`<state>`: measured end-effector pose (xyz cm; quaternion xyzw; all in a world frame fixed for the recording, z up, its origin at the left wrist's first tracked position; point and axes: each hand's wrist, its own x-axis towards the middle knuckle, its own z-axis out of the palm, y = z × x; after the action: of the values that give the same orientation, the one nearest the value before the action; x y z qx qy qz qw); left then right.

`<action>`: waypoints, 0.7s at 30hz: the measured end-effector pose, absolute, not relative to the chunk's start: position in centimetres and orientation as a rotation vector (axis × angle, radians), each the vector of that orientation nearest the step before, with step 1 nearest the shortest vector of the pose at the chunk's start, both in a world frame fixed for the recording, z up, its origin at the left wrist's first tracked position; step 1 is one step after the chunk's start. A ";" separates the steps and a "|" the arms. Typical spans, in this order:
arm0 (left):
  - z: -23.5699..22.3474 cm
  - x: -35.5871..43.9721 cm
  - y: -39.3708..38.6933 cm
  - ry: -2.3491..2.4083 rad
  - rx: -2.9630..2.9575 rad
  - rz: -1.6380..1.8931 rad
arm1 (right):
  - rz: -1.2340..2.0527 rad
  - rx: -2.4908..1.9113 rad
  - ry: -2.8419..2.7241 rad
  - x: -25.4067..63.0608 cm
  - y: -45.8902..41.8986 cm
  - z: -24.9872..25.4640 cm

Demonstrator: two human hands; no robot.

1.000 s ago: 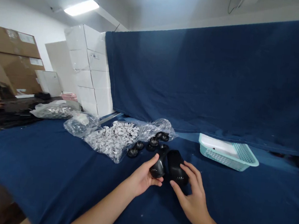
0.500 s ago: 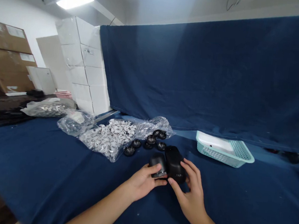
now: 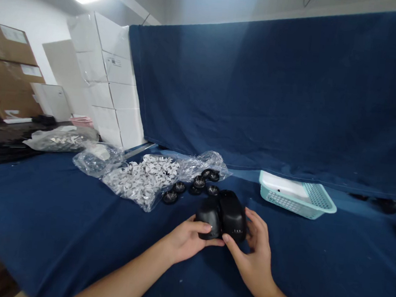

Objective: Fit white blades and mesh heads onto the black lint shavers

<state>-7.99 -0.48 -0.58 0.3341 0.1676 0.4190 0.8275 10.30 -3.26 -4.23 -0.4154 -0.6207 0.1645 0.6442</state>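
Observation:
My left hand (image 3: pixel 185 240) grips a rounded black plastic shell (image 3: pixel 209 220) from the near side. My right hand (image 3: pixel 254 252) holds a longer black plastic casing (image 3: pixel 233 216) with small marks on its face. The two black parts touch side by side just above my fingers, and I cannot tell whether they are joined. Several small round black cups (image 3: pixel 199 182) lie beyond them, beside a clear plastic bag of small white pieces (image 3: pixel 142 181).
A blue cloth (image 3: pixel 73 211) covers the table, and another blue cloth (image 3: pixel 260 80) hangs behind it. A pale teal basket (image 3: pixel 294 200) stands to the right. Further clear bags (image 3: pixel 60 139) lie at left, before stacked white boxes (image 3: pixel 112 89) and cardboard cartons (image 3: pixel 5 74).
The shell in my left hand has swung from a tilted position to rest against the casing in my right hand. The whole view has shifted slightly up and left.

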 end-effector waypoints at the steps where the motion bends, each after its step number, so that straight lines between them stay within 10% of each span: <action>1: -0.6 -8.0 -0.5 0.346 0.714 0.879 | 0.364 -0.938 -1.414 10.3 -3.3 -4.3; 21: 0.1 -8.1 -0.7 0.257 0.884 0.687 | 0.289 -0.768 -1.433 10.7 -3.7 -4.5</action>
<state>-8.09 -0.67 0.07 0.4182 0.1214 0.3251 0.8394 10.73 -3.75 -4.50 -0.3416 -0.6380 0.1287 0.6781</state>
